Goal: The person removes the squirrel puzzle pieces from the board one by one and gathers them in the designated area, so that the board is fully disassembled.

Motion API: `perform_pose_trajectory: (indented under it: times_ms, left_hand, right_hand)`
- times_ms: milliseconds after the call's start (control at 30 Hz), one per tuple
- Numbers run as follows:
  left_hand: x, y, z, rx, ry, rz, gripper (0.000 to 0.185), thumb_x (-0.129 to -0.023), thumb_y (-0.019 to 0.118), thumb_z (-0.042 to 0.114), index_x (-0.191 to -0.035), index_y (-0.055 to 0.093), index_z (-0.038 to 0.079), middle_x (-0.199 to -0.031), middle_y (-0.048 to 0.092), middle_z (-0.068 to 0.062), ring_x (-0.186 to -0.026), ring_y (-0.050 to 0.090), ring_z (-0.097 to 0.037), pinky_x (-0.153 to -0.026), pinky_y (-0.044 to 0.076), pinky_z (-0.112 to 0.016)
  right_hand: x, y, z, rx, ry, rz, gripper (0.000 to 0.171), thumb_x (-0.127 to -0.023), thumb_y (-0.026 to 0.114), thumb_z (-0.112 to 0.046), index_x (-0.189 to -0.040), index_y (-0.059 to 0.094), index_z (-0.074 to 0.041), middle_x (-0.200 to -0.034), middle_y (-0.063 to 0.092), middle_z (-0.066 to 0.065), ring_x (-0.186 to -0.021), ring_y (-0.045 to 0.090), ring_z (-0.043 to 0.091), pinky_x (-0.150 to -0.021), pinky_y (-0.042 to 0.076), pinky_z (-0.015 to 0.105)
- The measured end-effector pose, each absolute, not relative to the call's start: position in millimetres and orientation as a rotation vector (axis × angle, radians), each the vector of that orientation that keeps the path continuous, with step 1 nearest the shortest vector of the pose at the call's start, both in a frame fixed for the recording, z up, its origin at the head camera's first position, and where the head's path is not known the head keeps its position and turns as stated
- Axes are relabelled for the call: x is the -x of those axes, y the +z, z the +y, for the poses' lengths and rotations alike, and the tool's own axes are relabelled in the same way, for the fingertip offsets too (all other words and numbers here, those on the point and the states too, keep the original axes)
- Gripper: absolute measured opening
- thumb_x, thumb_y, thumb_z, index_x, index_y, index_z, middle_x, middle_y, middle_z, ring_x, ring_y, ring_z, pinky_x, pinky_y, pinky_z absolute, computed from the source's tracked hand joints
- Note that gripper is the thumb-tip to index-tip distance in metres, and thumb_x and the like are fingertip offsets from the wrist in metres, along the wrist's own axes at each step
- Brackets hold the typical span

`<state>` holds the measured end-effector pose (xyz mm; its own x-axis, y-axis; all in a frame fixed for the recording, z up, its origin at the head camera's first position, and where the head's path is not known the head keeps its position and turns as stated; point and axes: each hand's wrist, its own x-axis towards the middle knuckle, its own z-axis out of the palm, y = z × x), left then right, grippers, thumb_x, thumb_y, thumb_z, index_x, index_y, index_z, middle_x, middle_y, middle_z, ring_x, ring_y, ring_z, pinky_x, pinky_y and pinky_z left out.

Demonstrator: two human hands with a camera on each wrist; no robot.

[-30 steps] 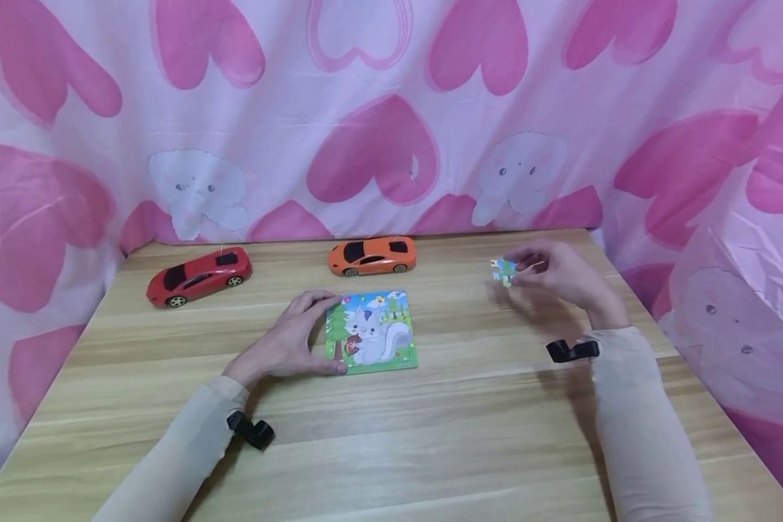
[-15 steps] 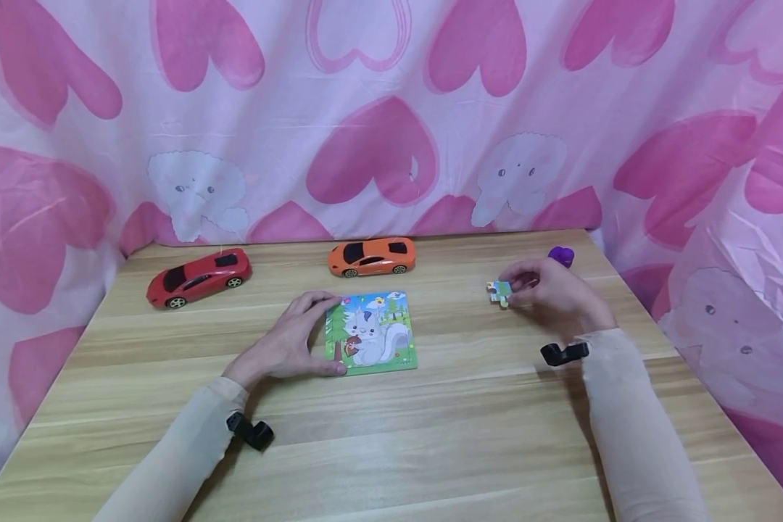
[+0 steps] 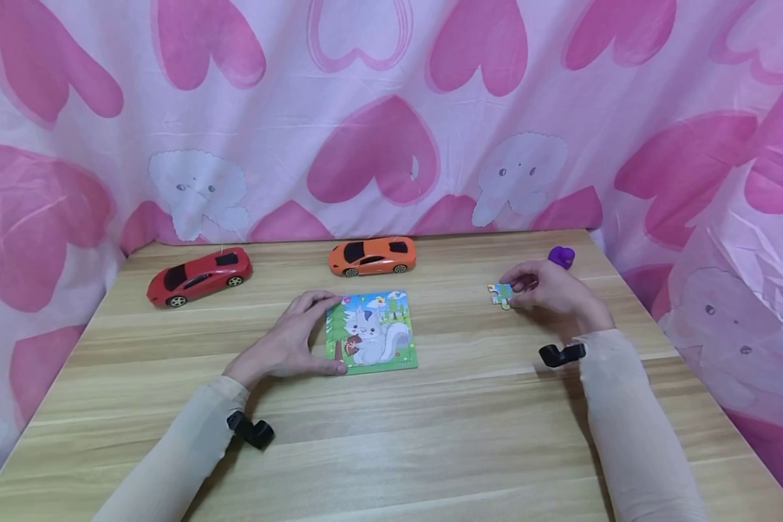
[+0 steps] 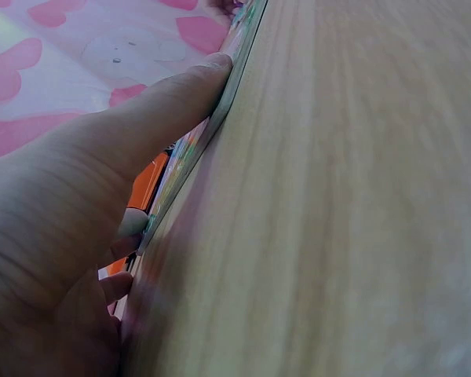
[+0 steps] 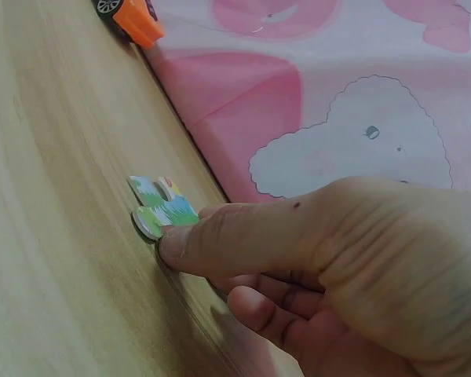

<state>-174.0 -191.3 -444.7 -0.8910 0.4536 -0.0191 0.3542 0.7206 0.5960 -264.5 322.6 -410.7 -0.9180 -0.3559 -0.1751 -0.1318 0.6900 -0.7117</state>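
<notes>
In the head view a square jigsaw puzzle (image 3: 373, 335), printed with a pale squirrel holding an acorn, lies mid-table. My left hand (image 3: 289, 339) holds it by the left side, thumb at the near corner and index finger at the far one. The left wrist view shows the thumb along the edge of the puzzle (image 4: 190, 161). Right of the puzzle, my right hand (image 3: 551, 292) pinches a loose puzzle piece (image 3: 499, 293) between thumb and fingers. Seen from the right wrist, the piece (image 5: 161, 208) is low at the tabletop; whether it touches is unclear.
A red toy car (image 3: 200, 277) stands at the back left and an orange toy car (image 3: 373, 257) behind the puzzle. Beyond the right hand sits a small purple toy (image 3: 562, 257). A pink heart-patterned curtain (image 3: 372, 152) borders the wooden table (image 3: 391, 449).
My right hand has come down and slightly nearer with the puzzle piece, uncovering the purple toy behind it. During the last half second it barely moved. The left hand and puzzle stay put.
</notes>
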Motion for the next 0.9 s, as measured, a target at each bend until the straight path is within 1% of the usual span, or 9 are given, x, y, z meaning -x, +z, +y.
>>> perform_pose_trajectory:
  times_ms: [100,333,500,700,900]
  left_hand:
    - [173.9,-444.6,-191.1,-0.657,0.911,2.757,0.13,-0.073,0.097,0.068,-0.175,0.036,0.016,-0.176,0.031,-0.009,-0.162,0.028,-0.035,-0.133,0.029,-0.069]
    - [173.5,-443.7,-190.9,-0.66,0.916,2.755,0.13,-0.074,0.097,0.068,-0.175,0.035,0.016,-0.176,0.031,-0.009,-0.162,0.028,-0.035,-0.132,0.029,-0.069]
    - [173.8,-443.2,-190.7,-0.652,0.916,2.75,0.129,-0.074,0.097,0.067,-0.175,0.036,0.016,-0.176,0.031,-0.009,-0.162,0.028,-0.035,-0.133,0.029,-0.069]
    - [174.1,-443.5,-190.7,-0.655,0.912,2.75,0.129,-0.074,0.097,0.067,-0.175,0.036,0.015,-0.176,0.031,-0.009,-0.162,0.027,-0.035,-0.133,0.029,-0.069]
    - [173.9,-444.1,-191.2,-0.658,0.908,2.755,0.129,-0.074,0.097,0.069,-0.175,0.036,0.016,-0.176,0.031,-0.009,-0.162,0.028,-0.035,-0.133,0.029,-0.069]
  right_hand:
    - [263.5,-411.1,321.8,0.352,-1.059,2.604,0.037,-0.095,0.087,-0.006,-0.131,0.077,-0.01,-0.119,0.072,0.014,-0.11,0.062,0.031,-0.09,0.056,0.024]
    - [263.4,-412.9,321.2,0.432,-1.093,2.589,0.036,-0.095,0.086,-0.002,-0.129,0.076,-0.001,-0.116,0.073,0.019,-0.106,0.063,0.03,-0.084,0.057,0.022]
    - [262.7,-413.1,320.5,0.43,-1.132,2.56,0.036,-0.094,0.084,0.0,-0.129,0.075,0.001,-0.116,0.072,0.021,-0.105,0.064,0.029,-0.084,0.058,0.022]
    - [262.4,-411.3,321.5,0.422,-1.158,2.533,0.038,-0.093,0.086,-0.001,-0.13,0.074,0.001,-0.116,0.073,0.019,-0.106,0.065,0.029,-0.085,0.058,0.021]
    - [260.4,-401.5,317.6,0.422,-1.155,2.595,0.048,-0.101,0.083,-0.01,-0.145,0.066,0.001,-0.13,0.073,0.019,-0.116,0.069,0.031,-0.091,0.059,0.017]
